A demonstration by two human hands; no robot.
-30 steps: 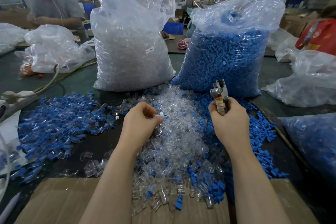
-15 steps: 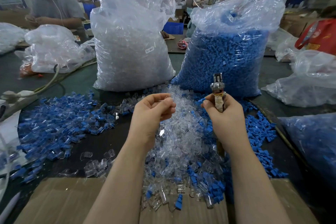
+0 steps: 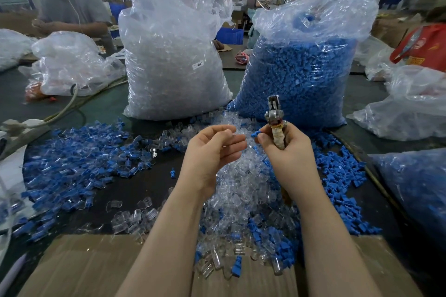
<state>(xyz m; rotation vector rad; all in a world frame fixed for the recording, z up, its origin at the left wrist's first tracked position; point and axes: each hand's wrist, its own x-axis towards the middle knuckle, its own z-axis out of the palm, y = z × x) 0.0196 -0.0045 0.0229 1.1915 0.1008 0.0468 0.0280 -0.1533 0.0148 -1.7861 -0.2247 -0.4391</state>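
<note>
A single wide head-worn camera looks forward and down, close above the left hand (image 3: 212, 152) and right hand (image 3: 288, 152).

— What are the pliers (image 3: 274, 113) made of?
— Dull grey metal at the head, scuffed. The handle (image 3: 278, 138) is wrapped in rough, yellowed tape.
— And the heap (image 3: 241, 176)?
— Clear plastic, glossy. The blue piece (image 3: 255, 133) is smooth, matt plastic.
— The big bag (image 3: 173, 43)?
— Thin clear film, crinkled and shiny. The cardboard (image 3: 84, 265) is brown and matt.
</note>
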